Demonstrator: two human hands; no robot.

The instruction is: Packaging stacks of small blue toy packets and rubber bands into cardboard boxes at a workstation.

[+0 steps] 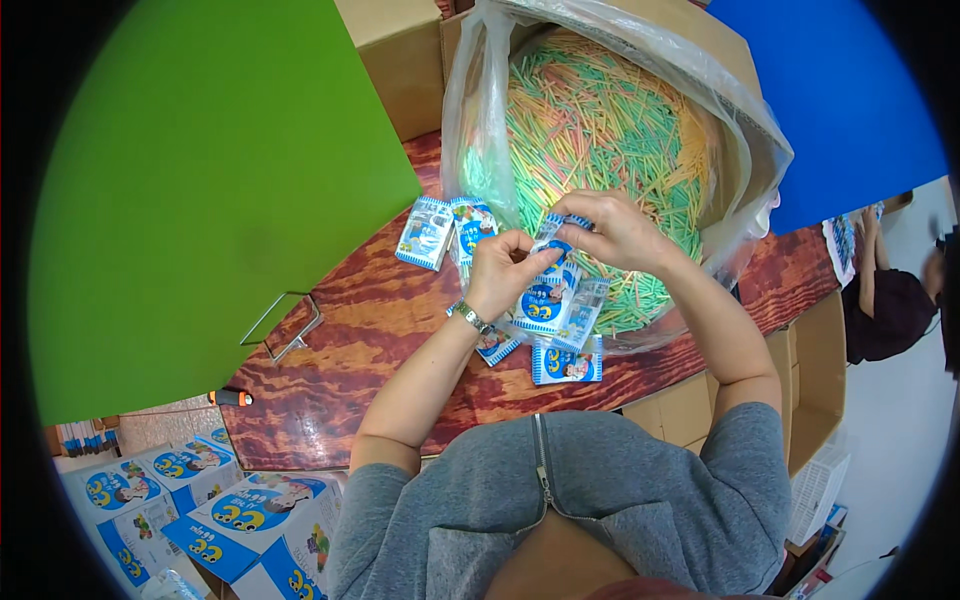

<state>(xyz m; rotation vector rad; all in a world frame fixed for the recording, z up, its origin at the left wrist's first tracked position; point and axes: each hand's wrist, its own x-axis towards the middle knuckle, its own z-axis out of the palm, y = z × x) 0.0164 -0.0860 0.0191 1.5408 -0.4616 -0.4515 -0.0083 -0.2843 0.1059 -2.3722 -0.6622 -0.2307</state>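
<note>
Both hands meet at a small blue-and-white packet (pixel 556 232) at the near edge of a box lined with a clear plastic bag (pixel 480 110). My left hand (pixel 500 272) pinches its lower left side between thumb and fingers. Higher up, my right hand (pixel 615 232) grips the packet's top end, fingers closed. Just below my hands lie more packets (pixel 545 302), partly overlapping. A pair of packets (pixel 424 233) rests left of my left hand, and another packet (pixel 568 361) lies nearer to me. Thin pastel sticks (pixel 600 130) in green, yellow and pink fill the bag.
The red-brown wood-patterned table (pixel 370 340) carries a bent metal stand (pixel 292 330) and an orange-and-black object (pixel 231 398). A green panel (pixel 220 200) rises left, a blue panel (pixel 840 110) right. Printed cartons (pixel 250 515) are stacked lower left. Another person (pixel 890 310) is at far right.
</note>
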